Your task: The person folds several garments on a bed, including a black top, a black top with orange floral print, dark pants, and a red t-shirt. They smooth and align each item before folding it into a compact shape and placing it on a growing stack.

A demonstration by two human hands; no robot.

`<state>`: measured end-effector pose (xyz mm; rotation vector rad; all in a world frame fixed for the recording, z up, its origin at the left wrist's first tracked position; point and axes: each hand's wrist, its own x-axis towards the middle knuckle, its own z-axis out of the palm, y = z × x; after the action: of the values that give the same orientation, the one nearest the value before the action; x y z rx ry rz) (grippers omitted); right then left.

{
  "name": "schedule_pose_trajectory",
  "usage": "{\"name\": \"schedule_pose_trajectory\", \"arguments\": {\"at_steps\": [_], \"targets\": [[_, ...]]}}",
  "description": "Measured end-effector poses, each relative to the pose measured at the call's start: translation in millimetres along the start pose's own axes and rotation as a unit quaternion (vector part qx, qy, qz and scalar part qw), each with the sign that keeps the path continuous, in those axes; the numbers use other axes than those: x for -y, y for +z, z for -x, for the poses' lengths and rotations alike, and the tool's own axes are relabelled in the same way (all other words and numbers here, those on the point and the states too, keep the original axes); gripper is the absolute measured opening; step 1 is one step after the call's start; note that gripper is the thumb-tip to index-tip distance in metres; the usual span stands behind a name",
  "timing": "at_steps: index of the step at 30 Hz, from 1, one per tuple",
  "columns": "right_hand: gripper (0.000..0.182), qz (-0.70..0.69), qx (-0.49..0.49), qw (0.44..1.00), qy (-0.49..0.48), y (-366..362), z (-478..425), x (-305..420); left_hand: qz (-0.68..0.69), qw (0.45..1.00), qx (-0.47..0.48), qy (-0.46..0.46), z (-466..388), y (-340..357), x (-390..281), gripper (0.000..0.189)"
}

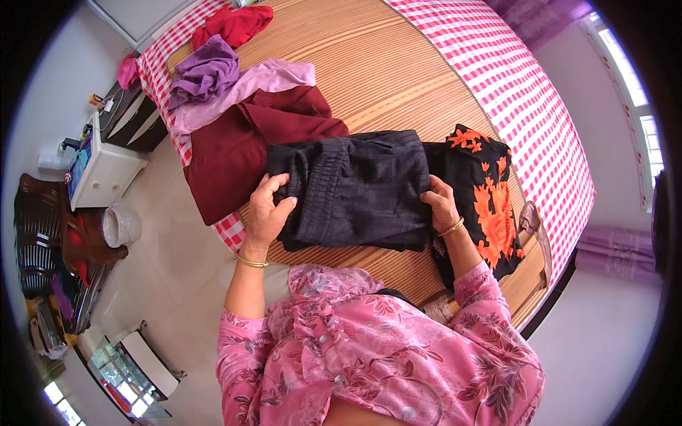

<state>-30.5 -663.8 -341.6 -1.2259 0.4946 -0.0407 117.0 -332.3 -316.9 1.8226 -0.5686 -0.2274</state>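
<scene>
Dark trousers (367,186) with an elastic waistband lie folded into a rough rectangle in front of me. My left hand (270,205) grips their left edge, its thumb on top and the fingers tucked into the fabric. At the opposite edge, my right hand (441,201) pinches the cloth between thumb and fingers. To the right rests a folded black garment with orange flowers (490,199), close beside my right wrist. A maroon garment (234,160) is spread to the left, partly behind the trousers.
Past the maroon garment lie a light pink garment (277,72), a crumpled purple one (208,72) and a red one (234,25). A striped mat (362,58) covers the bed over a red-and-white checked sheet (511,69). On the floor at left are a white cabinet (104,175) and a lined bin (121,226).
</scene>
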Motion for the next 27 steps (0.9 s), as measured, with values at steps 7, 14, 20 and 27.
{"name": "schedule_pose_trajectory", "arguments": {"at_steps": [7, 14, 20, 27], "targets": [[0.036, 0.213, -0.021, 0.976, -0.047, 2.4, -13.3, -25.7, -0.086, 0.989, -0.031, -0.113, 5.8, -4.4, 36.3, 0.036], [0.057, 0.330, -0.082, 0.933, -0.117, 10.1, -6.7, -16.3, -0.181, 0.978, -0.052, 0.090, -36.4, 21.1, -30.2, 0.051], [0.074, 0.467, -0.115, 0.855, -0.193, 18.3, 3.8, -4.4, -0.319, 0.943, -0.024, 0.088, -58.3, 41.6, -46.2, 0.051], [0.080, 0.549, -0.024, 0.782, -0.295, 57.7, 13.9, 28.2, -0.221, 0.959, -0.028, 0.177, -44.6, 47.4, -67.3, 0.023]]}}
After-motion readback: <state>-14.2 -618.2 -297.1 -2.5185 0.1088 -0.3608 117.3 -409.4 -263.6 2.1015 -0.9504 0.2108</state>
